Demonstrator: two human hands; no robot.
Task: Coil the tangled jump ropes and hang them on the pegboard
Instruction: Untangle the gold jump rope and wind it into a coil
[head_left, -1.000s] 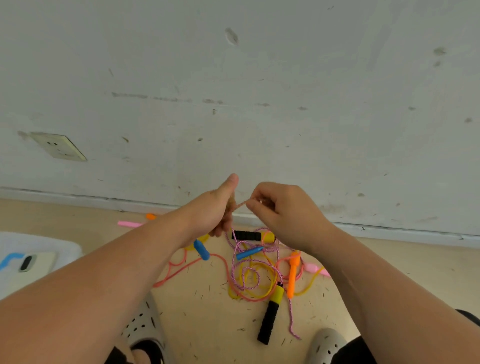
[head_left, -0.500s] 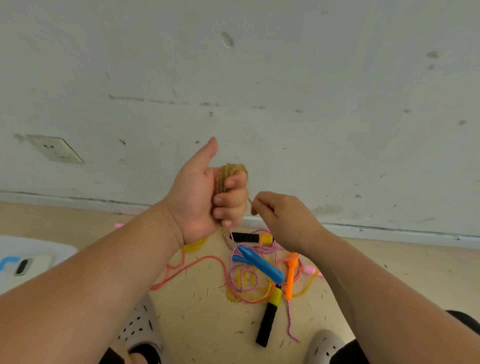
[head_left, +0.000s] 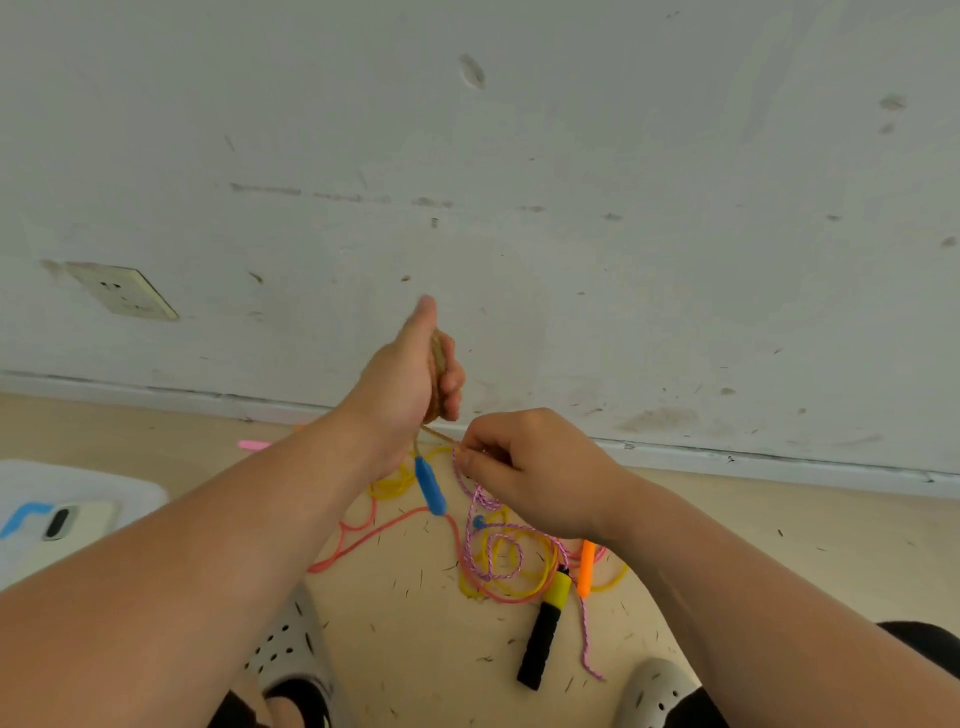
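My left hand (head_left: 410, 384) is raised with the thumb up, gripping a coil of tan rope (head_left: 439, 364). A blue handle (head_left: 430, 486) hangs below that hand. My right hand (head_left: 535, 467) pinches the tan strand just below and to the right of the left hand. Beneath both hands, a tangle of jump ropes (head_left: 498, 561) lies on the floor: yellow, salmon pink and pink-white braided cords. A black and yellow handle (head_left: 545, 629) and an orange handle (head_left: 587, 566) lie in the tangle. No pegboard is in view.
A white wall with an electric socket (head_left: 124, 291) rises just behind the tangle. A white box with a phone (head_left: 57, 519) on it sits at the left. My perforated shoes (head_left: 291, 644) flank the ropes at the bottom. A pink handle (head_left: 254, 445) lies near the skirting.
My left hand turned and dropped slightly with the tan coil. My right hand moved down and right along the strand. The blue handle swung left and now hangs under the left hand.
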